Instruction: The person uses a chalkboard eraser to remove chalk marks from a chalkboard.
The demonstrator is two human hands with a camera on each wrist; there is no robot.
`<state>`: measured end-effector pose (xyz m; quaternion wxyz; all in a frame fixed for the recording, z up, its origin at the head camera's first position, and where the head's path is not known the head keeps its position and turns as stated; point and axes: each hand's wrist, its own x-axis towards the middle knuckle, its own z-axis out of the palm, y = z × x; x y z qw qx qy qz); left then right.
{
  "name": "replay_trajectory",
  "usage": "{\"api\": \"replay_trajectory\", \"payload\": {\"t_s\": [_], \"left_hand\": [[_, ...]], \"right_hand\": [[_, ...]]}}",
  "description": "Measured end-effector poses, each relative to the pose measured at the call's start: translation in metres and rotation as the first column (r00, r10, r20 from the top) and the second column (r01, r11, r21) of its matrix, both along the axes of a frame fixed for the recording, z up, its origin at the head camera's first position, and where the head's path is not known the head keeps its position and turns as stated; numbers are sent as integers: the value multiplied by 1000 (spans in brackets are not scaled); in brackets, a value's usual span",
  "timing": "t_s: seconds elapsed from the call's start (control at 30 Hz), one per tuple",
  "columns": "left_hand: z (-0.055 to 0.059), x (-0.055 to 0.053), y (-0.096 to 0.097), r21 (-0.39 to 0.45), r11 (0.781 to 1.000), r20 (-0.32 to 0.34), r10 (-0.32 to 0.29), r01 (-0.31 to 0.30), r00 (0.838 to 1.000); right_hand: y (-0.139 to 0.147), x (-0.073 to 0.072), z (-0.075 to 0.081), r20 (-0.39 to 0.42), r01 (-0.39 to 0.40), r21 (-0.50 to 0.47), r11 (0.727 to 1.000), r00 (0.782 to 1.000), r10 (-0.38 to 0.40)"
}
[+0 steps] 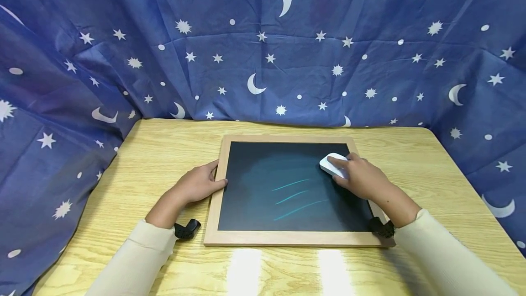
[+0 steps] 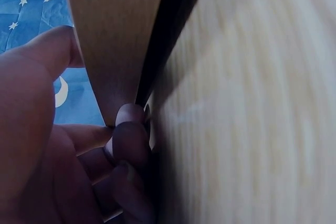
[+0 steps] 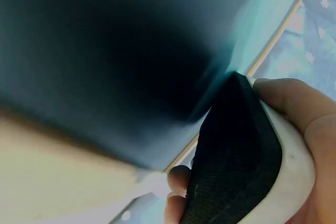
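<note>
A wood-framed blackboard [image 1: 296, 154] lies flat, with three teal chalk strokes [image 1: 297, 200] across its middle and a faint smear above them. My left hand [image 1: 197, 185] grips the left side of the frame, thumb over the top. In the left wrist view, its fingers [image 2: 128, 145] curl at the frame's underside, close to the tabletop. Near the board's upper right, my right hand [image 1: 361, 175] holds a white blackboard eraser [image 1: 332, 163] between thumb and fingers. The eraser's black felt [image 3: 231, 156] shows in the right wrist view, tilted, one end at the board's surface.
The board lies on a light wooden table [image 1: 172, 145]. A blue curtain [image 1: 296, 72] with white moons and stars hangs behind and along both sides. Black wrist cameras sit at both cuffs; the right one [image 1: 382, 227] overlaps the board's lower right corner.
</note>
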<state>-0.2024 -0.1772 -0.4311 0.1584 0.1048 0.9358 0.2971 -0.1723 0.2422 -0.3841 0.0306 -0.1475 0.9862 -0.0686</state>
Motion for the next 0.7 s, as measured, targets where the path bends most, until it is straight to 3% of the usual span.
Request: {"api": "replay_trajectory", "payload": {"t_s": [0.2,0.4,0.7], "left_hand": [[0,2,-1,-5,1000,-10,2,-2,1000],[2,3,-1,-23,1000,-41,-6,5,999],[2,2,1,-16,1000,-47,-14,14,999]], "right_hand": [[17,6,1,25,27,-6,1000,999,-26],[24,8,3,28,-9,-34,999,1000,10],[12,1,5,29,-36,-22,999,999,36]]}}
